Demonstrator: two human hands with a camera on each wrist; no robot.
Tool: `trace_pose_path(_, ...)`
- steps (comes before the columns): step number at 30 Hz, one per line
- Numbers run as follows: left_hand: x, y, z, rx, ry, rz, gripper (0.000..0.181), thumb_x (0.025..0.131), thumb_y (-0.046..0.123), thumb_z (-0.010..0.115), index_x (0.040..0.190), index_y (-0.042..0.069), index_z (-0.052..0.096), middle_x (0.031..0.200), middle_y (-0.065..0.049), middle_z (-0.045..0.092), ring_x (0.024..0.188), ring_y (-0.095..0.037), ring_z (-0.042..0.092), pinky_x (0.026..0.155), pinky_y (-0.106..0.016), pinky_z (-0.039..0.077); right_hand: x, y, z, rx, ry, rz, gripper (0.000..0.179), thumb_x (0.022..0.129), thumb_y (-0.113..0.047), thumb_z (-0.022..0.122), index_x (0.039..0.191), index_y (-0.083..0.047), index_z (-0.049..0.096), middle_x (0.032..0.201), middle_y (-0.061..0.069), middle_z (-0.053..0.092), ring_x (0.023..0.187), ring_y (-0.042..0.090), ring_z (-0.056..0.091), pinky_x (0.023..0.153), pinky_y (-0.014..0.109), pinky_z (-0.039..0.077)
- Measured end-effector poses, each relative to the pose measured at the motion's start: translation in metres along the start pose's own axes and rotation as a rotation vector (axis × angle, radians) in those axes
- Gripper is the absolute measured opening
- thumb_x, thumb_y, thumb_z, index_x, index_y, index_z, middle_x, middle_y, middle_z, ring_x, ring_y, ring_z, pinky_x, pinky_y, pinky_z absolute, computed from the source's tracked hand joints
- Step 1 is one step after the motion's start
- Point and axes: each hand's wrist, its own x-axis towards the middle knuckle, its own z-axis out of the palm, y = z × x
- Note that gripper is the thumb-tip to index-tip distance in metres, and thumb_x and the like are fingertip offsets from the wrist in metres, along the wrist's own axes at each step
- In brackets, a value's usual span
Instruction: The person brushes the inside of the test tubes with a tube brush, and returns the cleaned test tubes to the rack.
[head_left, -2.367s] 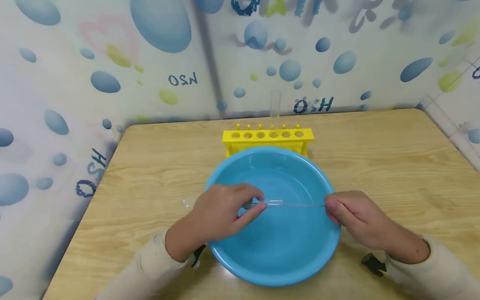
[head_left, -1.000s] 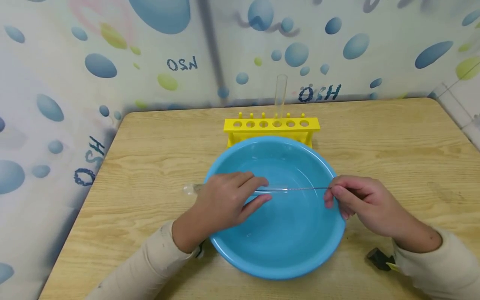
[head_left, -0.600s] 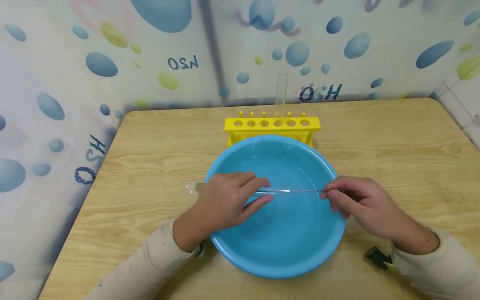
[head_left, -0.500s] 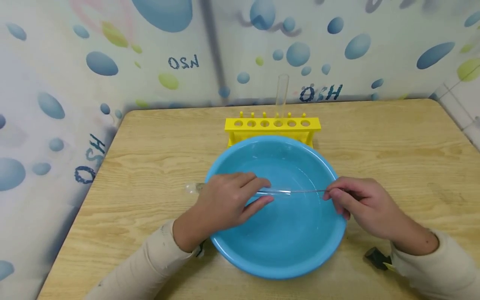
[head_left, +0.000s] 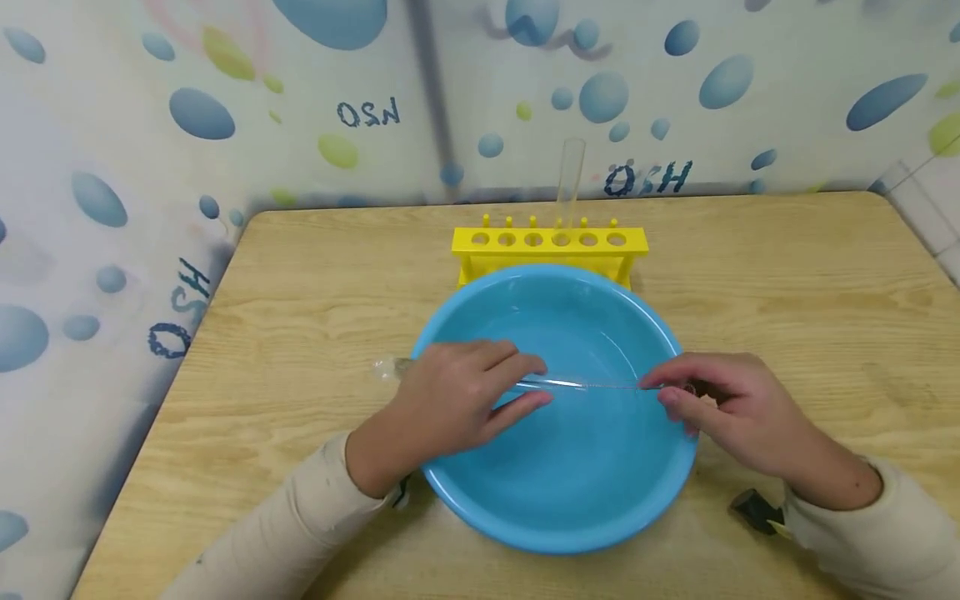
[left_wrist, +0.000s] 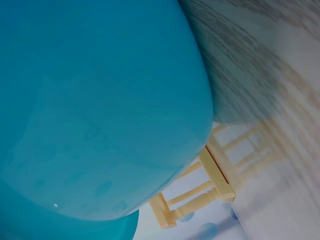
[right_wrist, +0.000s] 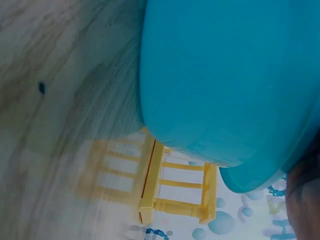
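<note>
A clear test tube (head_left: 551,383) lies level over the blue basin (head_left: 558,517); its round end (head_left: 385,367) sticks out past the basin's left rim. My left hand (head_left: 457,398) grips the tube around its middle. A thin wire-handled brush (head_left: 611,385) runs from the tube's mouth to my right hand (head_left: 716,404), which pinches the wire end over the basin's right rim. Both wrist views show only the basin's outer wall (left_wrist: 100,110) (right_wrist: 225,75) and the yellow rack (left_wrist: 200,195) (right_wrist: 170,185); no hand shows there.
A yellow test tube rack (head_left: 550,244) stands just behind the basin, with one empty clear tube (head_left: 567,179) upright in it. The wooden table (head_left: 787,275) is walled at the back and left by a bubble-patterned screen. A small black object (head_left: 750,508) sits at my right wrist.
My right hand has shifted slightly left along the wire, pushing the brush a little further toward the tube. The left hand keeps its hold. The camera view has drifted a little.
</note>
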Motion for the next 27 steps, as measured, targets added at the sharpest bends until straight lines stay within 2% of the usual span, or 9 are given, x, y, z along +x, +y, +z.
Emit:
trace_pose_path(4, 0.0007, 0.0005, 0.0007, -0.007, -0.008, 0.038, 0.028, 0.09, 0.038, 0.073, 0.105, 0.015, 0.072, 0.077, 0.007, 0.066, 0.063, -0.005, 0.059, 0.057, -0.017, 0.047, 0.0013, -0.0001, -0.001, -0.062, -0.061, -0.09, 0.029, 0.09, 0.015, 0.06, 0.098, -0.011, 0.072, 0.074, -0.005, 0.061, 0.068, 0.004, 0.055, 0.056, 0.017, 0.046)
trace_pose_path(7, 0.001, 0.0004, 0.0009, -0.018, -0.005, 0.044, 0.029, 0.087, 0.037, 0.076, 0.105, 0.014, 0.072, 0.078, 0.007, 0.066, 0.063, -0.004, 0.06, 0.056, -0.017, 0.047, 0.0024, 0.0013, -0.0018, -0.095, -0.087, -0.164, 0.024, 0.094, 0.007, 0.061, 0.097, -0.015, 0.071, 0.079, -0.005, 0.065, 0.071, 0.002, 0.055, 0.059, 0.014, 0.046)
trace_pose_path(12, 0.0023, 0.0002, 0.0, -0.024, -0.004, 0.039, 0.028, 0.09, 0.038, 0.073, 0.104, 0.015, 0.071, 0.077, 0.007, 0.066, 0.063, -0.005, 0.059, 0.056, -0.017, 0.047, 0.0052, 0.0028, -0.0032, -0.074, -0.102, -0.252, 0.021, 0.089, 0.006, 0.068, 0.097, -0.013, 0.071, 0.082, -0.005, 0.064, 0.07, 0.0, 0.051, 0.057, 0.013, 0.04)
trace_pose_path(14, 0.0022, 0.0003, -0.0008, -0.024, -0.011, 0.038, 0.027, 0.091, 0.038, 0.071, 0.104, 0.015, 0.071, 0.077, 0.007, 0.067, 0.063, -0.005, 0.06, 0.056, -0.017, 0.047, 0.0054, 0.0019, -0.0033, -0.064, -0.115, -0.252, 0.027, 0.084, 0.011, 0.069, 0.097, -0.012, 0.071, 0.081, -0.006, 0.062, 0.07, -0.001, 0.05, 0.056, 0.014, 0.04)
trace_pose_path(17, 0.0017, 0.0001, -0.0011, -0.023, -0.021, 0.032, 0.026, 0.094, 0.039, 0.068, 0.104, 0.015, 0.071, 0.078, 0.007, 0.068, 0.063, -0.005, 0.061, 0.056, -0.017, 0.047, 0.0047, 0.0007, -0.0039, -0.079, -0.13, -0.232, 0.031, 0.083, 0.014, 0.068, 0.096, -0.014, 0.071, 0.081, -0.008, 0.063, 0.071, -0.002, 0.051, 0.058, 0.014, 0.042)
trace_pose_path(20, 0.0023, -0.0002, -0.0021, -0.02, -0.026, 0.025, 0.026, 0.094, 0.04, 0.067, 0.104, 0.016, 0.071, 0.078, 0.007, 0.068, 0.063, -0.005, 0.061, 0.055, -0.018, 0.047, 0.0051, 0.001, -0.0039, -0.087, -0.111, -0.231, 0.031, 0.087, 0.015, 0.062, 0.094, -0.015, 0.069, 0.076, -0.008, 0.06, 0.07, -0.001, 0.052, 0.058, 0.015, 0.043)
trace_pose_path(24, 0.0027, -0.0003, -0.0028, -0.02, -0.025, 0.023, 0.026, 0.094, 0.04, 0.067, 0.103, 0.016, 0.07, 0.077, 0.008, 0.067, 0.062, -0.004, 0.059, 0.054, -0.017, 0.045, 0.006, 0.0014, -0.0024, -0.09, -0.076, -0.224, 0.026, 0.097, 0.005, 0.056, 0.088, -0.018, 0.065, 0.07, -0.011, 0.053, 0.064, -0.001, 0.05, 0.056, 0.012, 0.041)
trace_pose_path(27, 0.0023, 0.0, -0.0031, -0.028, -0.023, 0.025, 0.026, 0.095, 0.041, 0.066, 0.103, 0.016, 0.07, 0.077, 0.007, 0.067, 0.062, -0.004, 0.059, 0.054, -0.017, 0.045, 0.0058, 0.0008, -0.001, -0.09, -0.07, -0.202, 0.026, 0.101, -0.001, 0.053, 0.084, -0.018, 0.063, 0.068, -0.011, 0.052, 0.062, -0.001, 0.049, 0.056, 0.01, 0.041)
